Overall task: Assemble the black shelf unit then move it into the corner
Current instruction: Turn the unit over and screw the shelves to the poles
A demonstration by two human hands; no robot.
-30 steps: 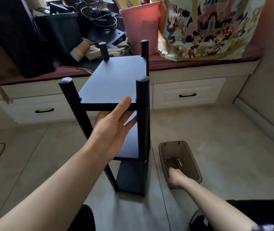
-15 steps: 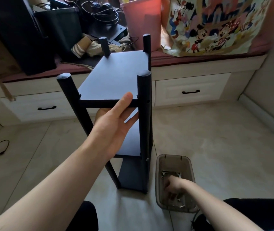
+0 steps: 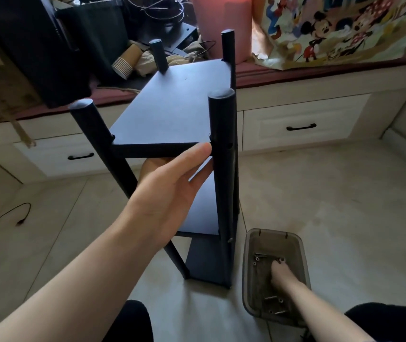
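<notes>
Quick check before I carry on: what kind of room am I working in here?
Most likely a room in a home, perhaps a bedroom. A built-in window seat with white drawers runs along the wall, a cartoon-print bag and household clutter sit on its red cushion, and the floor is tiled.

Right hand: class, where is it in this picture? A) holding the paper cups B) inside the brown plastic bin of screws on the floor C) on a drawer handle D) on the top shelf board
B: the right hand reaches down into the brown plastic bin beside the black shelf unit, fingertips among loose screws.
</notes>
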